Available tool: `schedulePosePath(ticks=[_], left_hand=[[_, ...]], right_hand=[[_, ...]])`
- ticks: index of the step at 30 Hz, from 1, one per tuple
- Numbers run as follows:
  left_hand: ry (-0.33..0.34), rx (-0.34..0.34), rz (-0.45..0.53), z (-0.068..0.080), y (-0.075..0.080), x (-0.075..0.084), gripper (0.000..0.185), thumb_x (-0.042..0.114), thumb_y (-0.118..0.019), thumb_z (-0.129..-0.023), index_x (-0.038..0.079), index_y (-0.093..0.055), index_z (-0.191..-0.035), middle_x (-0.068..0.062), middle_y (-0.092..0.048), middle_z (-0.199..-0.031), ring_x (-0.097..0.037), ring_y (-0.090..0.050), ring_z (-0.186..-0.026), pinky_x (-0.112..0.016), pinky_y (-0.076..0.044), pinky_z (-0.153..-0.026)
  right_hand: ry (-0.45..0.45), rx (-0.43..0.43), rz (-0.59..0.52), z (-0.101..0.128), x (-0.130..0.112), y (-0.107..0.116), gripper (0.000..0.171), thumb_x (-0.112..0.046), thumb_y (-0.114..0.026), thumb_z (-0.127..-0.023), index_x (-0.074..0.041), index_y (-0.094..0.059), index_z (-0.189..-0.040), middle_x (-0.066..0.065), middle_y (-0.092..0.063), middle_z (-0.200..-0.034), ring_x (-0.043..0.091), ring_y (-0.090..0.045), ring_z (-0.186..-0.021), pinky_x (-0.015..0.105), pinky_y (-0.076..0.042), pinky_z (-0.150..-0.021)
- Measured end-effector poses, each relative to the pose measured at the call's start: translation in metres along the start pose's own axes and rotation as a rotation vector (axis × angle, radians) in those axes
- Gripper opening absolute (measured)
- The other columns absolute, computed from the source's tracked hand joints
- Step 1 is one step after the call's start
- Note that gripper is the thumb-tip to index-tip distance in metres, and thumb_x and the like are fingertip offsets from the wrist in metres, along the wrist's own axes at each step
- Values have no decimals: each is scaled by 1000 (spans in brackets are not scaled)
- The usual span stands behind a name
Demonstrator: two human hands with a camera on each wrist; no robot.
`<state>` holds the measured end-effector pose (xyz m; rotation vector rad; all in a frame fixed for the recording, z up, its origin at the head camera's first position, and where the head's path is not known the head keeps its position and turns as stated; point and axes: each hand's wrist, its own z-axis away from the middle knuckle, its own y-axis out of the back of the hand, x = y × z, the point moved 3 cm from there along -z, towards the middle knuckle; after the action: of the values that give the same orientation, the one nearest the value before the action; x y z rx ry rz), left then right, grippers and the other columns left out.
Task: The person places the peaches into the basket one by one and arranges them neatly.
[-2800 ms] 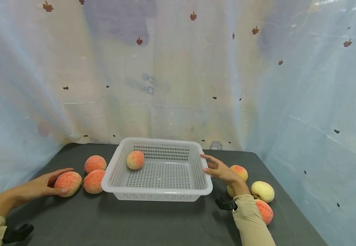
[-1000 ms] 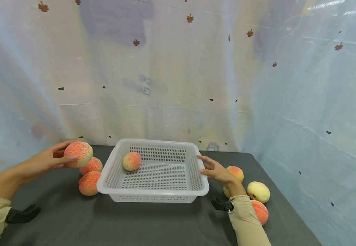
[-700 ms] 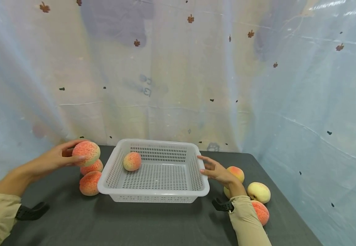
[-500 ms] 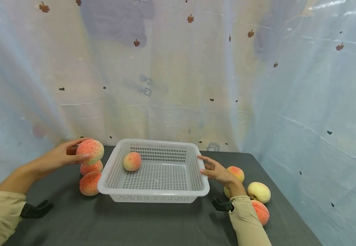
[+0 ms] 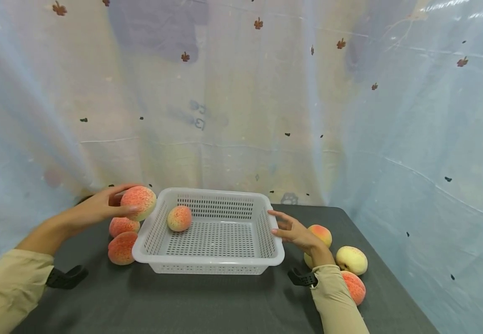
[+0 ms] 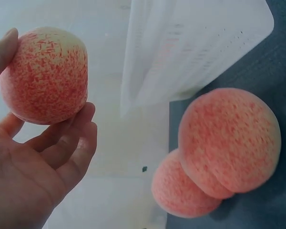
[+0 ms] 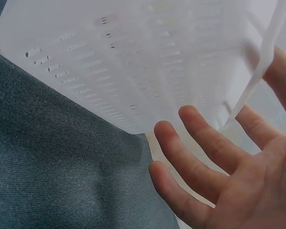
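In the head view my left hand (image 5: 99,207) holds a red-and-yellow peach (image 5: 139,203) in the air, beside the left rim of a white plastic basket (image 5: 210,269). The left wrist view shows thumb and fingers curled around that peach (image 6: 47,76). One peach (image 5: 179,218) lies inside the basket, near its left wall. My right hand (image 5: 297,232) holds the basket's right rim; in the right wrist view thumb and index reach over the rim (image 7: 267,52), the other fingers outside the wall. Two reddish peaches, one behind (image 5: 123,226) and one in front (image 5: 122,248), lie left of the basket.
On the right of the dark table (image 5: 208,306) lie several more fruits, among them a pale yellow peach (image 5: 351,260) and a red one (image 5: 354,287); the right forearm partly covers some. A patterned plastic curtain (image 5: 233,116) hangs behind the table.
My left hand has lifted the peach off the table and carried it rightward, above the two left peaches to the basket's left rim. The right hand has stayed on the rim.
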<state>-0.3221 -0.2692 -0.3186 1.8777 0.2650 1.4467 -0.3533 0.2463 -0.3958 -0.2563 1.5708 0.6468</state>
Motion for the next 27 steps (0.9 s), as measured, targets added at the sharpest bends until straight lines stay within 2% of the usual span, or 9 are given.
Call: schedulePosePath(ticks=[6,13,22,27], left_hand=[[-5,-23,2,-10,-5,9,73,34,-60,-102,13,-22,-161,-24,-51,-149,-43,-53,-132,-65,-47,-99],[-14,-38,22,-21,-8,22,70,36,-61,-101,19,-26,-159,-19,-56,-144,-36,-60,-125,-64,-48,-98],[-23,-48,41,-41,-14,41,72,39,-61,-100,17,-26,-158,-19,-55,-145,-37,-56,-130,-62,-46,-104],[-40,-62,68,-51,-17,49,71,35,-62,-100,15,-27,-158,-20,-55,-144,-38,-55,-131,-61,-45,-106]], right_hand=[[-3,1,3,1,0,1,76,-17,-63,-101,-14,-19,-163,32,-41,-154,32,-63,-125,47,-55,-98],[-1,7,2,1,0,1,75,-16,-63,-101,-13,-19,-163,32,-42,-153,29,-64,-122,45,-56,-96],[-7,13,-2,1,0,1,75,-16,-63,-101,-14,-20,-163,31,-43,-153,30,-64,-123,46,-55,-98],[-4,7,-2,1,0,0,75,-16,-63,-101,-14,-19,-163,32,-42,-153,33,-63,-125,45,-56,-97]])
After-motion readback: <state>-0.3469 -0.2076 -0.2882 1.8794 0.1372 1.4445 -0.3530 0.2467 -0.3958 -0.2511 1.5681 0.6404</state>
